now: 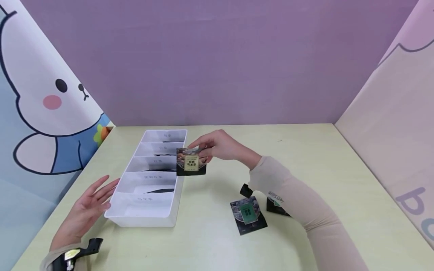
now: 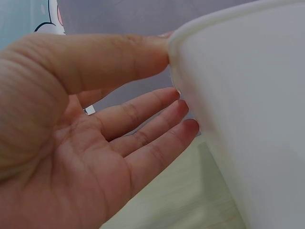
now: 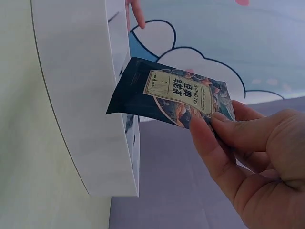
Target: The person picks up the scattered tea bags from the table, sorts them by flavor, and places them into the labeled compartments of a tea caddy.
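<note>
Black at its lower end, a flat tea packet (image 1: 191, 162) with a cream label (image 3: 180, 90) reading "Oolong Tea" hangs from the right hand (image 1: 222, 146), pinched at its upper edge between thumb and fingers (image 3: 206, 143). It lies below and a little left of those fingers, its long axis leading from the pinch towards a white plastic box (image 1: 142, 221). In the head view the packet overlaps the box's right rim, about level with the third compartment (image 1: 150, 163); whether it touches the rim is unclear. Across the box, the left hand (image 1: 86, 207) is farther from the packet, its fingers fairly straight, its thumb against the rim near the front left corner. Five compartments run in a row away from the viewer, each with faint handwriting. Dark edges (image 1: 161, 191), probably packets, show in the four farther ones; none shows in the nearest (image 1: 142, 207). On the pale surface (image 1: 203, 241) right of the box lie two green-labelled packets (image 1: 242, 224), one partly hidden by the right sleeve (image 1: 295, 195).
</note>
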`<action>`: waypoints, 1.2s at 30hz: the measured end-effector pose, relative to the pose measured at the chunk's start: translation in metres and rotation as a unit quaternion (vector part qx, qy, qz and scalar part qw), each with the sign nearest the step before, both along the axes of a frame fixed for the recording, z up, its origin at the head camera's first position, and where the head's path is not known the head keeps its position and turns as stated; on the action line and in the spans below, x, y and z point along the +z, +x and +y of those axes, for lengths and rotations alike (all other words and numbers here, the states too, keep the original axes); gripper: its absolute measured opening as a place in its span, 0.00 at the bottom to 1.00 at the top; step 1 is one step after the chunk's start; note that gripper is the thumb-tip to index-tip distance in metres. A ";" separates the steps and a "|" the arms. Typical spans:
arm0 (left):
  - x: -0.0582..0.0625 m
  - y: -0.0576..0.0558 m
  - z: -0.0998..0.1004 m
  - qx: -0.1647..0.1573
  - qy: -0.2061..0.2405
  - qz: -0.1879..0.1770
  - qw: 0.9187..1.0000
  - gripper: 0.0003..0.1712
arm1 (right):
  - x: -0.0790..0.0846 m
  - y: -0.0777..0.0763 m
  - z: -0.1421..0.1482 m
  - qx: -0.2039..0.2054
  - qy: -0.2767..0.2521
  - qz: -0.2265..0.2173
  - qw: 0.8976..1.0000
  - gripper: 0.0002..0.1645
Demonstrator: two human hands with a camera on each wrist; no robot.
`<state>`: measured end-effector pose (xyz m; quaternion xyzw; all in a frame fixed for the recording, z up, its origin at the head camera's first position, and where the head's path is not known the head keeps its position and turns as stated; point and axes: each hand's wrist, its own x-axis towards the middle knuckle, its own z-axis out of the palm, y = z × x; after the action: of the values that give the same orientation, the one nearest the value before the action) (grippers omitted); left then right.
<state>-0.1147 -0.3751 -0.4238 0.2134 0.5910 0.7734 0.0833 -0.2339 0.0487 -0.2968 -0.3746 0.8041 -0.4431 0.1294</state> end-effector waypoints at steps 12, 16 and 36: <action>0.000 -0.003 -0.002 -0.004 0.011 0.010 1.000 0.45 | -0.009 0.025 -0.036 0.011 -0.073 -0.044 0.996 0.19; -0.002 -0.004 -0.003 -0.010 0.015 0.012 1.000 0.45 | -0.019 0.031 -0.045 0.013 -0.098 -0.063 0.993 0.19; -0.005 -0.004 0.000 0.012 -0.008 -0.010 1.000 0.45 | -0.047 0.064 -0.070 0.018 -0.155 -0.031 0.987 0.18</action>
<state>-0.1187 -0.3754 -0.4293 0.1977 0.5991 0.7716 0.0812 -0.1702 -0.0210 -0.3435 -0.3906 0.7148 -0.5711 0.1022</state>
